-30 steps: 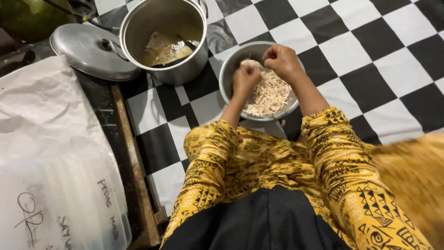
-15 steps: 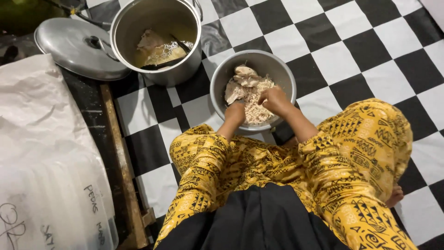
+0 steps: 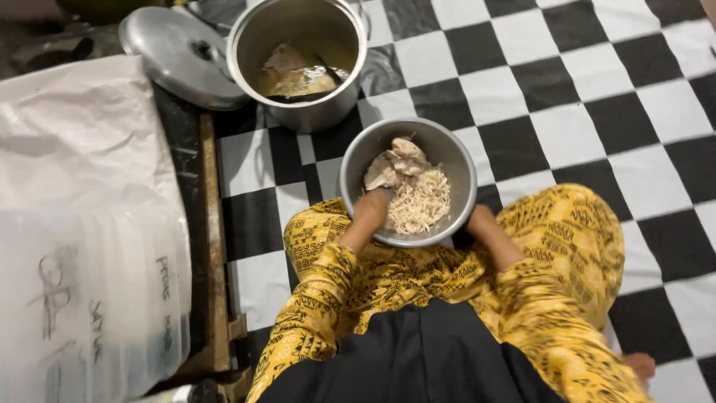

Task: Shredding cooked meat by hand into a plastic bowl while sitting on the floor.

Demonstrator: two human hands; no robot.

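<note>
- The person is sitting on the checkered floor, working over a metal bowl of pale shredded meat with whole pieces lying beside the shreds.
- The left hand is reaching over the near rim; its grip cannot be told.
- The right hand is cupping the bowl's outer wall.
- A pot and lid are standing behind.
- Judging from this, shredding is partway done; next calls for picking up an unshredded piece.

Checkered floor bears pot, lid, perhaps bowl.
</note>
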